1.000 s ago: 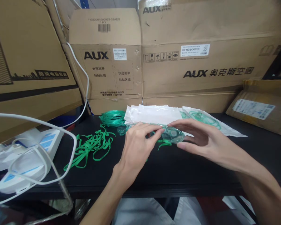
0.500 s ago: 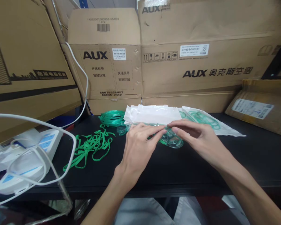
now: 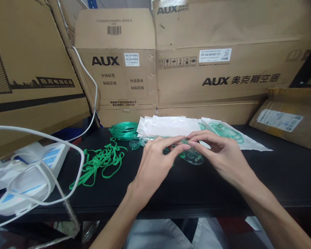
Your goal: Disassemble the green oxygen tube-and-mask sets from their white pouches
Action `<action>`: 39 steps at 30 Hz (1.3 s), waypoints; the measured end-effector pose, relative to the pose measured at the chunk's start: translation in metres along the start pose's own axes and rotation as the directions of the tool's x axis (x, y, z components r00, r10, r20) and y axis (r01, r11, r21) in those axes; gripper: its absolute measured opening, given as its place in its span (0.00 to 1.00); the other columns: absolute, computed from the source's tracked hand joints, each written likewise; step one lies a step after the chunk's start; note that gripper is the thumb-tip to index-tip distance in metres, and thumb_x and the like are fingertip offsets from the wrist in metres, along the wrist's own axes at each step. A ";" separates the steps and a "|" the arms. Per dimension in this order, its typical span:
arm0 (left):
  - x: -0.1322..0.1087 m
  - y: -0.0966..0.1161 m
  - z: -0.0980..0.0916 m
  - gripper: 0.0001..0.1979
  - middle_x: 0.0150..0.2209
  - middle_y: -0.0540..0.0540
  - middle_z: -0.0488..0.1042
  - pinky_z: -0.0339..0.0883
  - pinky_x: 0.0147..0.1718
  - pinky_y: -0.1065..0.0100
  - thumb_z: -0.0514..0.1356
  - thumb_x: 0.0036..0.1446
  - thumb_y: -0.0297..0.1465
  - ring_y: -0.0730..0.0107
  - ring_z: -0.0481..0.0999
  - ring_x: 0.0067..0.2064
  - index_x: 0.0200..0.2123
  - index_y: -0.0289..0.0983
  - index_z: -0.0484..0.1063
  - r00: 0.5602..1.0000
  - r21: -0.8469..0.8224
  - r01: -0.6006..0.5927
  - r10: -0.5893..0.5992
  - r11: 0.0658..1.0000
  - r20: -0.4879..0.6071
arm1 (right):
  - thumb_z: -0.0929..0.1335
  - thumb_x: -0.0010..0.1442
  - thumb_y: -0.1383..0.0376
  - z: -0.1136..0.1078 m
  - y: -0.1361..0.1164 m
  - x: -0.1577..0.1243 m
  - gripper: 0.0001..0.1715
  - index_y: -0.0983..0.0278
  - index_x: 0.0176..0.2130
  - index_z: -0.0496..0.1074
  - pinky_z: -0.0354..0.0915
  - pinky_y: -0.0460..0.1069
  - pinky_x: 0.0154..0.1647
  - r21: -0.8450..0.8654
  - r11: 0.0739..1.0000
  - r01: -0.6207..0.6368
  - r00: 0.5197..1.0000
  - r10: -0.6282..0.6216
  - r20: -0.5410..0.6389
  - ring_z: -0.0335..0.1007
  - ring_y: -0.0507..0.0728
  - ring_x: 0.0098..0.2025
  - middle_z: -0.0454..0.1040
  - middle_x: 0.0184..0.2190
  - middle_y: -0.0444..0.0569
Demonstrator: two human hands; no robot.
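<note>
A clear, green-tinted oxygen mask shows just below and behind my fingertips in the head view, over the black table. My left hand is closed, thumb and fingers pinched at the mask's upper edge. Fingertip to fingertip with it, my right hand also pinches there from the other side. The fingers hide the exact spot where they grip. Behind the hands lies a stack of white packets. A coil of green tubing sits left of the packets, with loose green elastic straps in front of it.
A white pouch with green tubing lies at the back right, near a taped carton. Large cardboard sheets wall the back of the black table. At left are a white power strip and a looping white cable.
Both hands have shifted slightly, the left a little to the right, so the fingertips now meet more closely. The mask beneath them has turned a little.
</note>
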State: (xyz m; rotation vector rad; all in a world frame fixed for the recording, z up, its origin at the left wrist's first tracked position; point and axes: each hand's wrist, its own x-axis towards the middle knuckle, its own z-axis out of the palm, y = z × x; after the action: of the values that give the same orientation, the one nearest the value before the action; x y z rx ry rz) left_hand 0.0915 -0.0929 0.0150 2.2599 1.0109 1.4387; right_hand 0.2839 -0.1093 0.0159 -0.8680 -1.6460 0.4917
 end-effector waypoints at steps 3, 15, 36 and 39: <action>-0.001 0.004 0.000 0.11 0.45 0.56 0.83 0.70 0.50 0.63 0.68 0.62 0.39 0.67 0.79 0.43 0.47 0.49 0.81 1.000 -0.006 0.026 -0.026 1.000 0.006 | 0.73 0.65 0.61 0.004 -0.004 -0.002 0.03 0.57 0.37 0.80 0.72 0.51 0.48 -0.023 0.999 0.024 1.000 -0.024 0.002 0.74 0.60 0.52 0.77 0.47 0.49; -0.001 0.010 0.000 0.09 0.44 0.57 0.81 0.64 0.52 0.58 0.67 0.59 0.28 0.62 0.75 0.46 0.42 0.47 0.76 1.000 0.157 0.003 -0.004 0.988 0.004 | 0.69 0.68 0.62 0.003 -0.007 -0.006 0.04 0.56 0.40 0.76 0.71 0.57 0.54 -0.198 0.975 0.100 0.995 -0.095 0.032 0.72 0.62 0.56 0.75 0.50 0.50; 0.001 0.006 -0.008 0.07 0.43 0.57 0.81 0.62 0.50 0.57 0.66 0.61 0.31 0.63 0.74 0.44 0.42 0.48 0.75 1.000 0.196 0.011 -0.008 0.981 -0.015 | 0.71 0.66 0.62 -0.031 -0.008 0.004 0.02 0.56 0.39 0.78 0.70 0.56 0.59 -0.283 0.957 0.067 0.980 -0.117 -0.163 0.74 0.61 0.55 0.79 0.47 0.47; 0.001 0.006 -0.007 0.08 0.43 0.56 0.81 0.63 0.50 0.57 0.66 0.60 0.30 0.62 0.75 0.44 0.43 0.47 0.76 1.000 0.191 0.014 -0.012 0.981 -0.011 | 0.72 0.65 0.61 -0.037 -0.008 0.004 0.03 0.55 0.40 0.79 0.72 0.55 0.56 -0.308 0.950 0.051 0.971 -0.119 -0.206 0.75 0.61 0.54 0.80 0.45 0.46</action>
State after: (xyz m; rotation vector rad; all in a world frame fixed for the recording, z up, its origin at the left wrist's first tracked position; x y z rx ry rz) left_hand 0.0876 -0.0971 0.0224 2.3748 1.2124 1.4028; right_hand 0.3166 -0.1160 0.0341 -1.0300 -1.5642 0.0765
